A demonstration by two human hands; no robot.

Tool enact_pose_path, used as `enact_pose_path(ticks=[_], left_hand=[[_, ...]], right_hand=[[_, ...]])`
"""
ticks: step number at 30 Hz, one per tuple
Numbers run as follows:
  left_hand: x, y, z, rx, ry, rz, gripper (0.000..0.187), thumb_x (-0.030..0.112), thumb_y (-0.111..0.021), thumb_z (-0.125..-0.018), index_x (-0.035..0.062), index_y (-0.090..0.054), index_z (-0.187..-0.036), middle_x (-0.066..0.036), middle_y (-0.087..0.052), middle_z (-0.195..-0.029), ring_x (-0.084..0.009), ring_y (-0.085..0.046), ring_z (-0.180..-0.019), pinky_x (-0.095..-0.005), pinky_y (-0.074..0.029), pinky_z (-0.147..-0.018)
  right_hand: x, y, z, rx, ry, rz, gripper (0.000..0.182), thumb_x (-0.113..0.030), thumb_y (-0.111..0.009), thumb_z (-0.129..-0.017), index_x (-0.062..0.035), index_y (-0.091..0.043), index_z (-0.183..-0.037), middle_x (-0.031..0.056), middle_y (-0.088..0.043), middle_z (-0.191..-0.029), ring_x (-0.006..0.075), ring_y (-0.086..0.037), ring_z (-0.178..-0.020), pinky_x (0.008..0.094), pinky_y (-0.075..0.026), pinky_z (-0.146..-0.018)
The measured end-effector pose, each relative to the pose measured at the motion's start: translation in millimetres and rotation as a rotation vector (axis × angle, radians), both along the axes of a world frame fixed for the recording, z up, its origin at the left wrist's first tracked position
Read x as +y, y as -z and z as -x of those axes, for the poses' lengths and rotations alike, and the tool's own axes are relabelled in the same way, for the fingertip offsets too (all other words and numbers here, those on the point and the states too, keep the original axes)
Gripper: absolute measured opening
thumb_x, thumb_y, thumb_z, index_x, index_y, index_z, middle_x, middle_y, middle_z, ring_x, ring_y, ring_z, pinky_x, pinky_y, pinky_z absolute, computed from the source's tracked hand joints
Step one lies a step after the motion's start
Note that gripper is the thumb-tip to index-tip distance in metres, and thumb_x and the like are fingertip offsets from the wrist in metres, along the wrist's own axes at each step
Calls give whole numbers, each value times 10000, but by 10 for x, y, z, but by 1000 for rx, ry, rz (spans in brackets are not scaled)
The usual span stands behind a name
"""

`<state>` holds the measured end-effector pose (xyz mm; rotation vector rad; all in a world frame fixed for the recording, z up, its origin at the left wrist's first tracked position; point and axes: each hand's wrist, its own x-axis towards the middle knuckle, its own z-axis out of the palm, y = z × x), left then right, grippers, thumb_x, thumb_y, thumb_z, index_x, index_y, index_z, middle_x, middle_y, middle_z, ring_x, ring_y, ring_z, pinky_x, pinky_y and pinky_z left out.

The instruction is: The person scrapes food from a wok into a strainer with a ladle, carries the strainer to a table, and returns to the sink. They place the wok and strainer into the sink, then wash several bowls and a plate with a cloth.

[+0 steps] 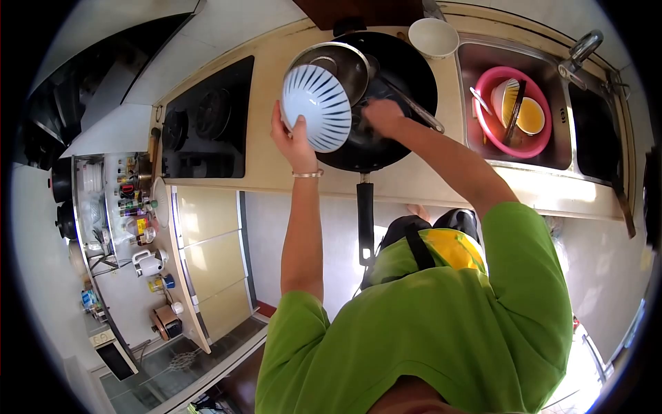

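Note:
My left hand (295, 141) grips a white bowl (314, 103) with dark blue stripes, its striped outside turned up towards me. The bowl is over the left side of a large black wok (407, 52), whose long handle (365, 217) points towards me. Inside the wok, my right hand (383, 117) is closed and slightly blurred; what its fingers hold, if anything, is hidden. A long metal utensil handle (417, 110) slants across the wok just beyond that hand. Behind the striped bowl, a round metal-rimmed vessel or lid (348, 65) lies partly over the wok.
A plain white bowl (434, 38) stands right of the wok, by the sink (476, 58). In the sink, a pink basin (547, 131) holds dishes and utensils below the faucet (583, 52). On the left is a black cooktop (207, 127); shelves (131, 207) hold jars and a kettle.

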<state>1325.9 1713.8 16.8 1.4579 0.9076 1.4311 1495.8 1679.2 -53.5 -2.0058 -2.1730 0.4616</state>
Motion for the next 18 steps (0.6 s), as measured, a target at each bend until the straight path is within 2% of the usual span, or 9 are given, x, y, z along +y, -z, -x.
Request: enact_pose_path(ticks=[1, 4, 7, 9, 13, 15, 16, 17, 18], left_hand=[[-19, 18, -4, -2, -2, 0, 485, 73, -526, -713, 8, -394, -1175, -141, -448, -1059, -245, -459, -945, -309, -354, -840], [-35, 139, -51, -330, -9, 218, 442, 57, -446, -750, -19, -354, -1176, -137, -445, -1120, -270, -461, -995, -322, -371, -850], [-32, 331, -95, -587, -25, 497, 399, 56, -402, -752, 8, -371, -1146, -141, -454, -1123, -290, -448, -1031, -412, -403, -825], [-157, 250, -236, -674, 14, 776, 399, 20, -363, -754, 11, -378, -1152, -154, -444, -1129, -296, -455, -1026, -368, -387, -873], [-249, 252, -496, -786, -20, 897, 391, 36, -319, -764, -12, -375, -1148, -175, -449, -1121, -305, -441, -1045, -391, -369, -899], [-248, 372, -568, -902, 48, 1082, 383, 72, -289, -779, -49, -372, -1133, -181, -445, -1122, -306, -434, -1052, -394, -365, -902], [-238, 484, -580, -912, 177, 1106, 379, 99, -285, -792, -78, -376, -1115, -181, -444, -1123, -300, -435, -1053, -387, -362, -905], [-198, 793, -436, -1322, 910, 1023, 366, 87, -273, -800, -67, -390, -1110, -172, -448, -1121, -279, -440, -1050, -378, -354, -911], [-217, 770, -449, -1319, 912, 1026, 366, 87, -273, -800, -67, -390, -1110, -172, -448, -1121, -279, -440, -1050, -378, -354, -911]], right_hand=[[-10, -25, -24, 17, 124, -14, 166, -88, -495, -712, -22, -610, -812, 162, -563, -917, 285, -573, -844, 350, -476, -701], [-124, -21, 66, 34, 84, 38, 168, -100, -493, -714, -52, -613, -821, 144, -581, -873, 278, -577, -824, 355, -470, -703], [-343, -282, 16, 182, 74, 2, 145, -107, -511, -692, -88, -607, -800, 125, -580, -844, 292, -572, -786, 344, -466, -683], [-483, -439, -45, 471, 229, -153, 93, -97, -529, -670, -84, -581, -746, 124, -566, -816, 301, -561, -769, 341, -455, -681], [-722, -689, 78, 753, 393, -361, 127, 27, -524, -661, -51, -521, -761, 88, -547, -841, 253, -551, -781, 310, -442, -644], [-716, -680, 249, 879, 375, -738, 174, 82, -517, -659, -30, -484, -788, 112, -526, -924, 267, -532, -861, 293, -443, -695], [-672, -645, 322, 890, 313, -786, 211, 100, -507, -662, -26, -462, -824, 153, -483, -1053, 295, -478, -993, 310, -430, -769], [-601, -615, 412, 958, 323, -804, 178, 87, -493, -681, -23, -449, -813, 166, -453, -1115, 304, -429, -1067, 322, -412, -813], [-525, -601, 446, 945, 337, -854, 212, 74, -480, -685, -42, -462, -862, 153, -441, -1135, 315, -411, -1080, 344, -372, -858]])
